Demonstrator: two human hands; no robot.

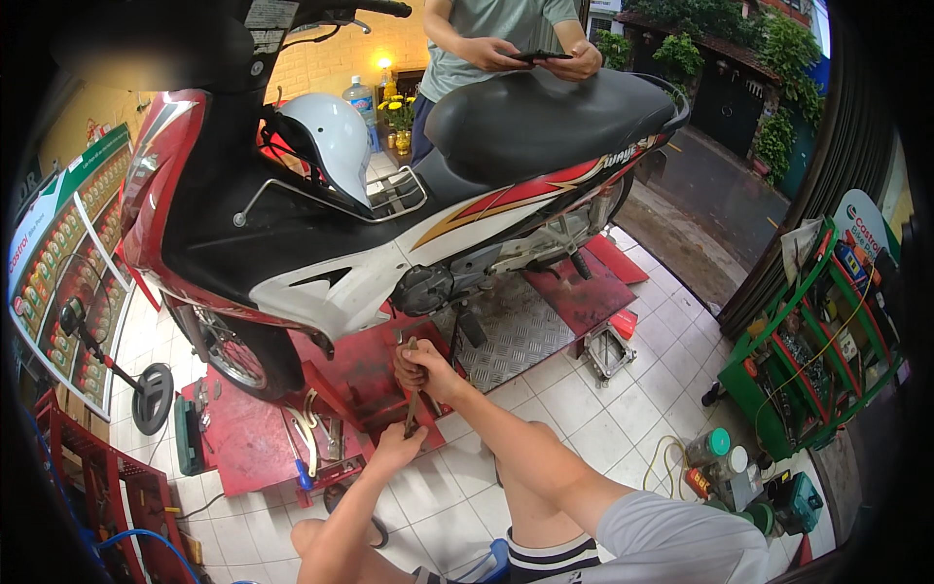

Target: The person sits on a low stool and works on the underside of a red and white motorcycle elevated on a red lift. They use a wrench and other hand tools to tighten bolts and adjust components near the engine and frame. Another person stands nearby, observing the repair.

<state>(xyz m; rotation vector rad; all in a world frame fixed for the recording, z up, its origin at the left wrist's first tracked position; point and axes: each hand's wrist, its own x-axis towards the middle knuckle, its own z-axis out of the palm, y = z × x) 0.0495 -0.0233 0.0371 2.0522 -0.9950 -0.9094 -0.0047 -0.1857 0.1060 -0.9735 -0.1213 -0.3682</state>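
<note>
Both of my hands are closed on a slender grey metal tool [413, 401] that looks like a wrench, held nearly upright in front of me. My right hand [425, 370] wraps round its upper part, and my left hand [397, 450] grips the lower end. The tool's working ends are too small to make out. Beyond my hands stands a red, white and black motorbike [331, 282], its engine [428, 289] just above them. Below it is a red lift platform [365, 375] with a metal tread plate [511, 341].
Several hand tools, including a blue-handled screwdriver [303, 475], lie on the red platform at left. A metal frame-like part [609, 352] rests on the floor tiles. Jars [708, 446] and a green tool cart [778, 389] stand right. Behind the seat, another person [501, 39] holds a phone.
</note>
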